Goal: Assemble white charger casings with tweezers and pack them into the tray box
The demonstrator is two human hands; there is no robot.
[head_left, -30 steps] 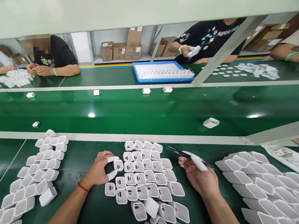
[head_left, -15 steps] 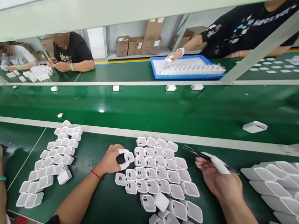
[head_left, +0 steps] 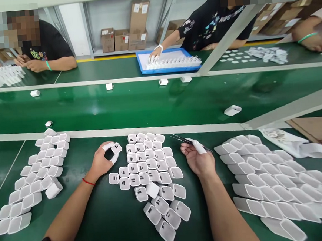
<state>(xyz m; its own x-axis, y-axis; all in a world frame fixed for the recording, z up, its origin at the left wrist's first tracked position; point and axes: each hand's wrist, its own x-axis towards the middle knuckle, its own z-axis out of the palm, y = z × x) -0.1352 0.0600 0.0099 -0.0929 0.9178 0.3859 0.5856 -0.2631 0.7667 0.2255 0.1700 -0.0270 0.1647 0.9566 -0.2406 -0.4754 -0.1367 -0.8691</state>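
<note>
My left hand (head_left: 104, 160), with white finger covers on thumb and forefinger, pinches a small open white housing (head_left: 116, 148) just left of the middle group. Black tweezers (head_left: 190, 140) lie between the fingers of my right hand (head_left: 199, 158), which is closed round them to the right of that group; their tips point up and left. Between both hands stand rows of white housings (head_left: 151, 164), open side up, several with dark slots inside. One housing (head_left: 152, 190) among them shows a plain closed face.
More housings stand at left (head_left: 42, 165) and right (head_left: 268, 179). A plastic bag (head_left: 299, 143) lies beside cardboard (head_left: 318, 130). Beyond the white rail (head_left: 109, 132), a green belt (head_left: 121, 108) carries scattered pieces. People work across it, one at a blue tray (head_left: 171, 70).
The view has swung right. My left hand has drawn the housing slightly away from the middle group. The co-worker's hand across the belt has lowered onto the pieces in the blue tray.
</note>
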